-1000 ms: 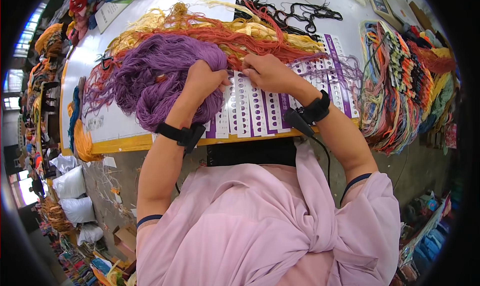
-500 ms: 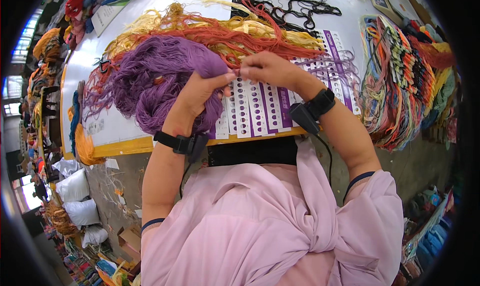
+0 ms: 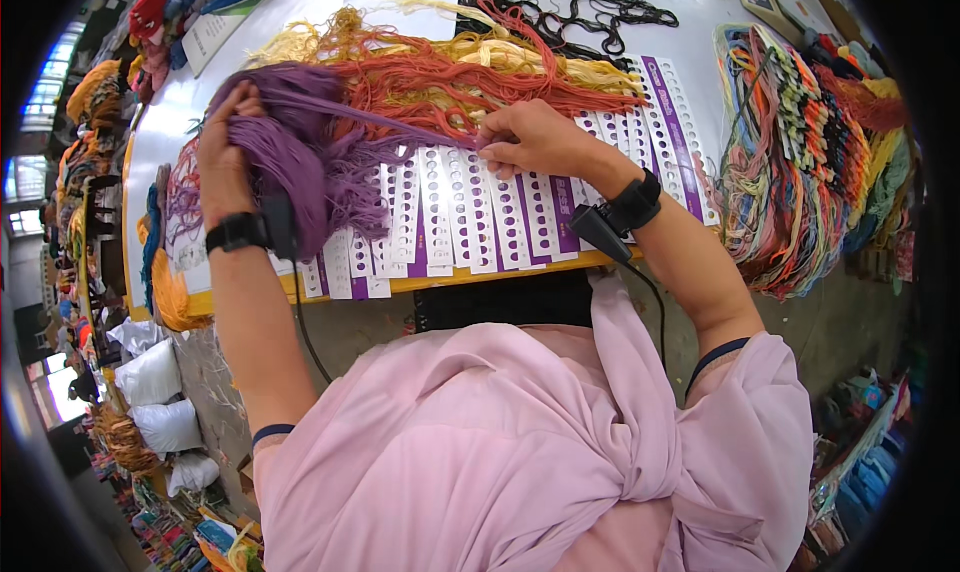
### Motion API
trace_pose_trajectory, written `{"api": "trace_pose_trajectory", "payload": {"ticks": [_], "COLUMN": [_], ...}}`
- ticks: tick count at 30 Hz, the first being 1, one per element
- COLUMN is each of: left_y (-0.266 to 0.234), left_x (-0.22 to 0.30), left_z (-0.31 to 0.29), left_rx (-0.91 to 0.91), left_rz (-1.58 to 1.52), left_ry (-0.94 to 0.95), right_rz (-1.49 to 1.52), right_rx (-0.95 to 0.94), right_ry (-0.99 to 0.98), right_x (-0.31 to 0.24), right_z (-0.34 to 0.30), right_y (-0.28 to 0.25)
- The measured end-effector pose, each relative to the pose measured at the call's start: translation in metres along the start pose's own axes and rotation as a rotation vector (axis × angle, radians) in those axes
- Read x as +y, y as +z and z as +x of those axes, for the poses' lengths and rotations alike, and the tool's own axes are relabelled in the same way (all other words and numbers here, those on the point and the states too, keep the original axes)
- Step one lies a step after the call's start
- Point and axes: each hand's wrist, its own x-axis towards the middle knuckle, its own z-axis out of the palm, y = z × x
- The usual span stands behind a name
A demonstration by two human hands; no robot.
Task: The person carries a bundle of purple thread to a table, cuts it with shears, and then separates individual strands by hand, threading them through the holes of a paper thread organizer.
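A large bundle of purple yarn (image 3: 285, 152) hangs from my left hand (image 3: 228, 137), whose fingers are closed around its upper left part. From the bundle a purple strand group (image 3: 385, 124) runs taut to the right. My right hand (image 3: 530, 142) pinches the end of those strands between thumb and fingers. Below lie white and purple cards with punched holes (image 3: 480, 212), side by side along the table's near edge. Rust-red yarn (image 3: 430, 77) and yellow yarn (image 3: 590, 75) are spread just beyond my hands.
Black yarn (image 3: 620, 12) lies at the far side of the table. Multicoloured skeins (image 3: 780, 162) hang over the right edge. An orange skein (image 3: 175, 292) and a blue one (image 3: 152, 242) drape over the left corner. White sacks (image 3: 165, 424) rest on the floor at left.
My left hand has pulled the purple bundle left, away from my right hand, drawing strands out between them. More punched cards are uncovered. My right hand stays nearly in place.
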Motion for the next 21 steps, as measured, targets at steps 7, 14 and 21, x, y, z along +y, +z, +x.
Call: {"api": "trace_pose_trajectory", "payload": {"ticks": [7, 14, 21], "left_y": [0.001, 0.066, 0.071], "left_x": [0.034, -0.153, -0.175], "left_z": [-0.011, -0.102, -0.106], "left_rx": [0.362, -0.298, -0.278], "left_rz": [0.729, 0.038, -0.129], "left_ry": [0.455, -0.419, -0.352], "right_rz": [0.287, 0.278, 0.5], "right_rx": [-0.043, -0.075, 0.31], "right_ry": [-0.087, -0.116, -0.027], "right_x": [0.009, -0.001, -0.021], "right_z": [0.0, 0.001, 0.015], "right_y": [-0.006, 0.0, 0.046]}}
